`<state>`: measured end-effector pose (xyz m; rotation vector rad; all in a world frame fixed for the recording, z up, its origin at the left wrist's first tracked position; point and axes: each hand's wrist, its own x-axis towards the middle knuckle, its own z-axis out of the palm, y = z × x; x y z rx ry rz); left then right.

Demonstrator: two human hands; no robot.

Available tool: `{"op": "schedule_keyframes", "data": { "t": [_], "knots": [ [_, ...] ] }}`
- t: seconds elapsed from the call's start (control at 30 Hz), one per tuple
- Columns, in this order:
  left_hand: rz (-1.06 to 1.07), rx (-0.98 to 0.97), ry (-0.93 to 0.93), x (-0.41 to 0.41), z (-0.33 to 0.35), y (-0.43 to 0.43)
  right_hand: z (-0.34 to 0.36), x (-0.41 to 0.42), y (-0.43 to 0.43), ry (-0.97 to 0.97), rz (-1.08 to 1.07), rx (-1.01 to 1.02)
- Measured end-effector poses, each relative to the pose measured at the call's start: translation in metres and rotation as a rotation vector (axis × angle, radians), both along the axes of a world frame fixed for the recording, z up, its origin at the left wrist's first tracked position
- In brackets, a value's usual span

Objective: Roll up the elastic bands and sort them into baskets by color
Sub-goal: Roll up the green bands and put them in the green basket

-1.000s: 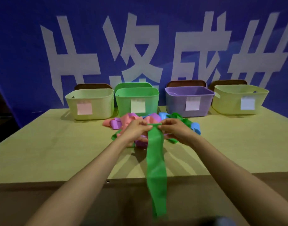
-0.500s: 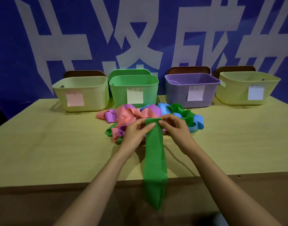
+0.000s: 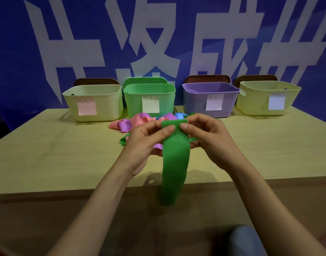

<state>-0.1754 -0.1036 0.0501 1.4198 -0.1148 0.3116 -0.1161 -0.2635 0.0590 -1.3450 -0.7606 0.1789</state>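
Observation:
A long green elastic band hangs from both my hands, and its lower end drops past the table's front edge. My left hand pinches the band's top end from the left. My right hand pinches it from the right, and the top end is folded over between my thumbs. Behind my hands lies a pile of pink, purple, blue and green bands, partly hidden. Four baskets stand along the back: a pale yellow one with a pink label, a green one, a purple one and a pale yellow one with a light label.
The wooden table stretches to both sides of the pile. A blue banner with large white characters hangs behind the baskets. Brown lids and a green lid lean behind the baskets. A knee in blue cloth shows at the bottom.
My hands have drawn the green band's top end nearer and higher, and that end now lies folded over between my thumbs. Less of the band hangs below the table edge.

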Motion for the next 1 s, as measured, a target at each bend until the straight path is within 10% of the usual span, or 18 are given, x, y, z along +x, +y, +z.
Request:
{"op": "schedule_keyframes", "data": {
  "t": [0.43,1.0],
  "knots": [
    [0.2,0.072,0.321,0.059,-0.094,0.024,-0.11,0.055,0.042,0.254,-0.173,-0.145],
    [0.188,0.067,0.276,0.077,-0.116,0.028,-0.125,0.076,0.048,-0.112,-0.336,-0.298]
  ]
}}
